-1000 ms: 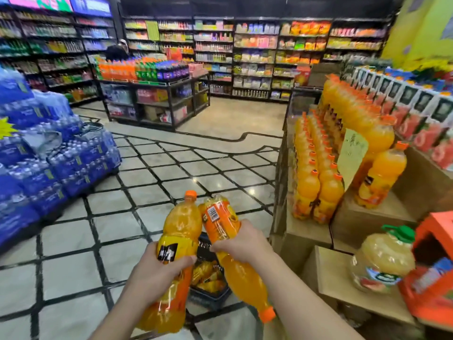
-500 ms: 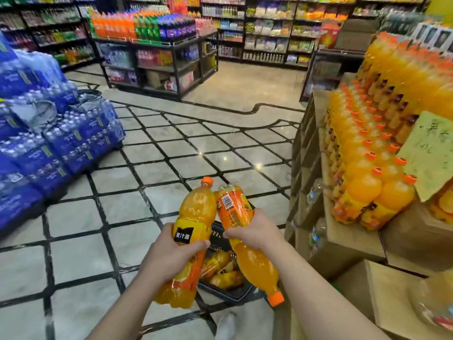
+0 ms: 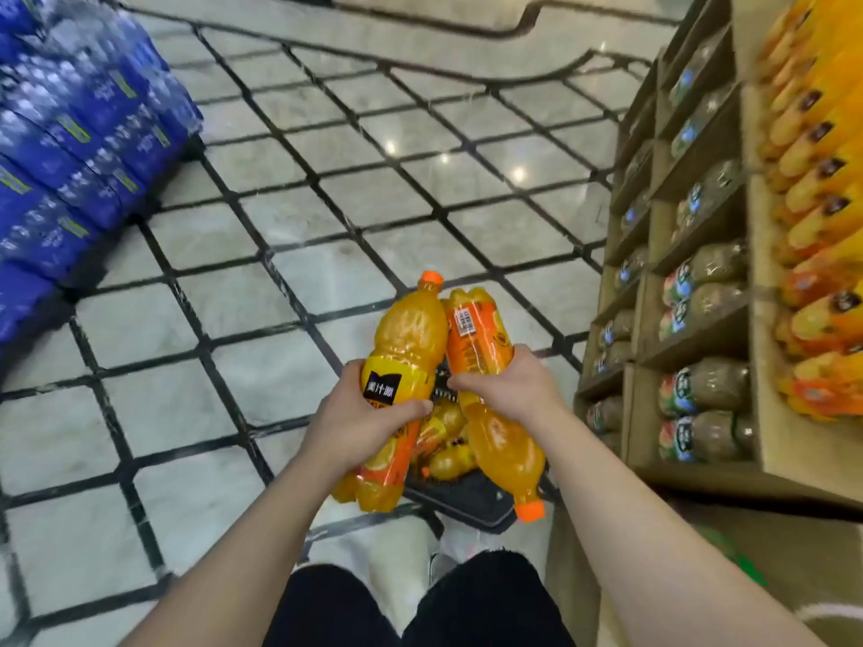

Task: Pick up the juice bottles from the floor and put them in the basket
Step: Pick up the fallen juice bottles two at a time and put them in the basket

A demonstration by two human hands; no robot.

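Two orange juice bottles, both held above a black basket [image 3: 467,499] on the tiled floor [image 3: 289,273]. Left hand [image 3: 362,413], grip clenched around the labelled middle of the cap-up bottle [image 3: 401,366], orange cap pointing away from the person. Right hand [image 3: 506,385], grip clenched around the middle of the inverted bottle [image 3: 490,399], cap pointing down over the basket's near rim. Upper parts of the two bottles touching. Further juice bottles [image 3: 443,441] lying inside the basket. Wooden shelf unit [image 3: 756,347] along the floor's right edge, stocked with bottles. Blue water packs [image 3: 79,147] stacked at the far left corner.
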